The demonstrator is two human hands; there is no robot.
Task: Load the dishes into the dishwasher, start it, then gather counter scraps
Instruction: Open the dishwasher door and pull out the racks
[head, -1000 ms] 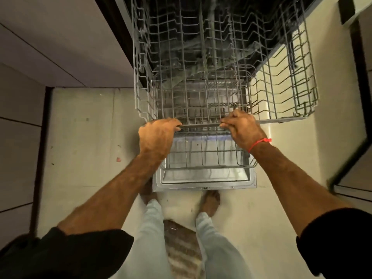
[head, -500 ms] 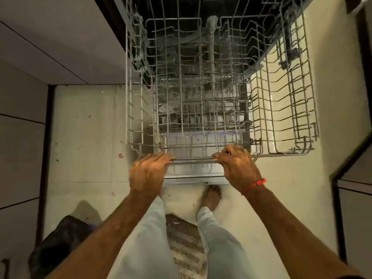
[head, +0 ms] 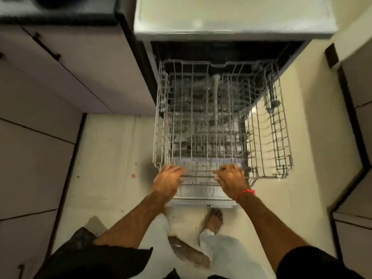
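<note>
Kitchen floor (head: 112, 158) pale, cabinets either side. Near: left hand (head: 167, 179) and right hand (head: 231, 179) both curled over front rail of rack (head: 221, 125), spaced apart, likely for even slide. Rack drawn out, no dishes visible. Far: dishwasher (head: 231, 23) cavity dark.

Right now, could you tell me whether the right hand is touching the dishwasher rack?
Touching. The head view shows the right hand with fingers curled over the front rail of the rack.

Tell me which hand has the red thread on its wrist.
The right hand, gripping the front rail of the upper rack. A red thread circles its wrist; the left hand, on the same rail, has a bare wrist.
</note>
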